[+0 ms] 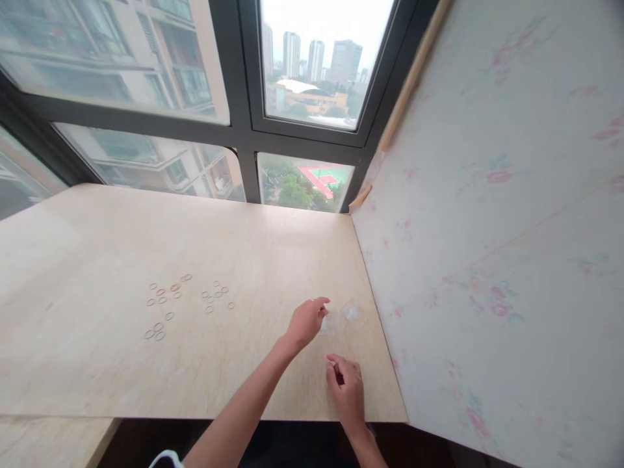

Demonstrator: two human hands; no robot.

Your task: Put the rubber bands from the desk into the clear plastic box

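Note:
My left hand (308, 322) reaches over the right part of the table, with its fingers curled together at a small clear plastic piece (325, 323). Whatever those fingertips hold is too small to make out. Just right of them lies a clear, whitish plastic container (351, 314), its shape hard to tell. Nearer the front edge, my right hand (347, 387) rests with fingers bent toward the thumb, and anything inside them is hidden. Thin rings, perhaps bands, are spread on the left in loose groups: reddish and pale ones (162, 292), pale greenish ones (218, 294) and more near the front (158, 327).
The pale wooden table (253, 253) ends at dark window frames (302, 138) behind. A wall with floral paper (487, 260) closes off the right side. A lower board (53, 439) sits at the front left.

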